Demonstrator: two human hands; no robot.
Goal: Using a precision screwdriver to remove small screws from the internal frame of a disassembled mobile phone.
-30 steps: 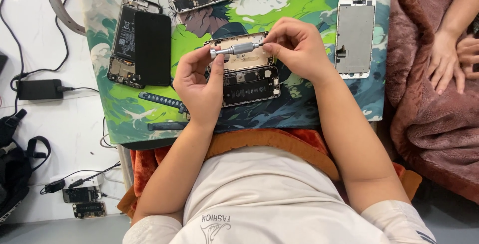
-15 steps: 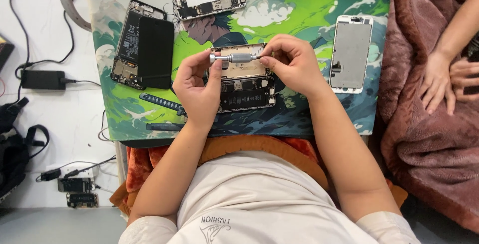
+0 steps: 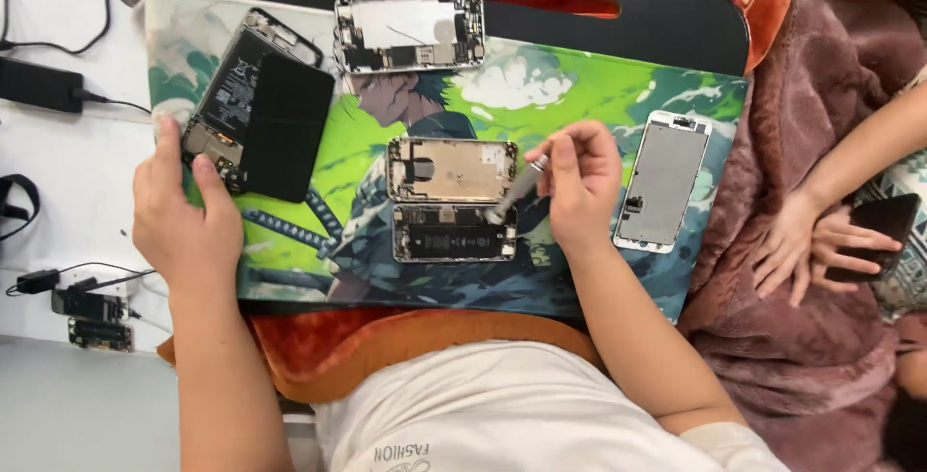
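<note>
Worktop: black lap board point(image 3: 666, 23) with a slot handle at 12 o'clock.
Cover: green illustrated mat point(image 3: 579, 86) spread over nearly all of it.
Mat centre: opened phone body point(image 3: 452, 204), its two halves touching.
12 o'clock: bare phone chassis point(image 3: 409, 31).
10 o'clock: phone with black battery point(image 3: 259, 113), tilted.
3 o'clock: detached screen panel point(image 3: 662, 182).

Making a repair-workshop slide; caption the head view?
Right hand holds a screwdriver over an opened phone; left hand touches another opened phone.
</note>
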